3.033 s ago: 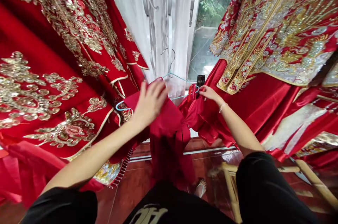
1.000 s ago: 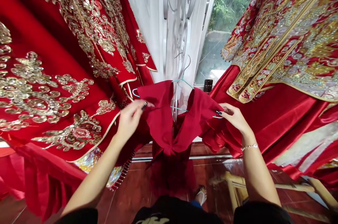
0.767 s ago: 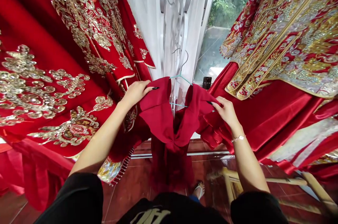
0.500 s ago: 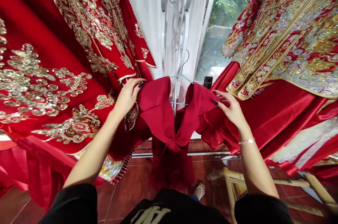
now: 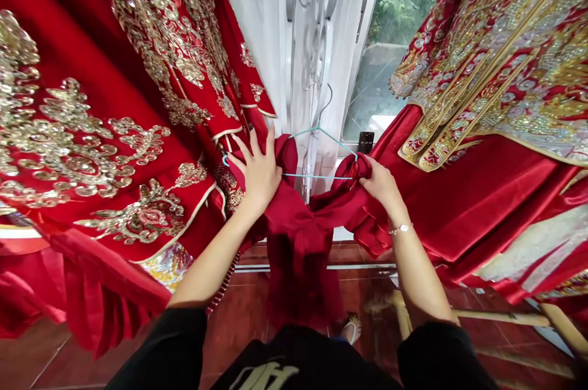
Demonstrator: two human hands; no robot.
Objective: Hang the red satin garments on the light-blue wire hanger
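Observation:
A dark red dress (image 5: 301, 218) hangs by its shoulders on a thin light-blue wire hanger (image 5: 316, 176), its skirt reaching down toward the floor. My left hand (image 5: 260, 172) lies on the dress's left shoulder with its fingers spread wide. On the opposite side, my right hand (image 5: 379, 182) is closed on the right shoulder fabric, beside the hanger's end. That shoulder is folded back, so the hanger's right corner is exposed. The hanger's hook rises in front of a white upright frame; what it hangs on is hard to make out.
Red garments with gold beading (image 5: 151, 212) crowd the left. An embroidered red and gold jacket (image 5: 487, 71) hangs at right above red satin. A small black timer screen (image 5: 365, 142) stands by the window (image 5: 390, 41). Below right is a wooden frame (image 5: 500, 316) on the tiled floor.
My left hand has moved inward and spread its fingers over the dress shoulder. My right hand has closed on the other shoulder, which is pulled back, baring more of the hanger.

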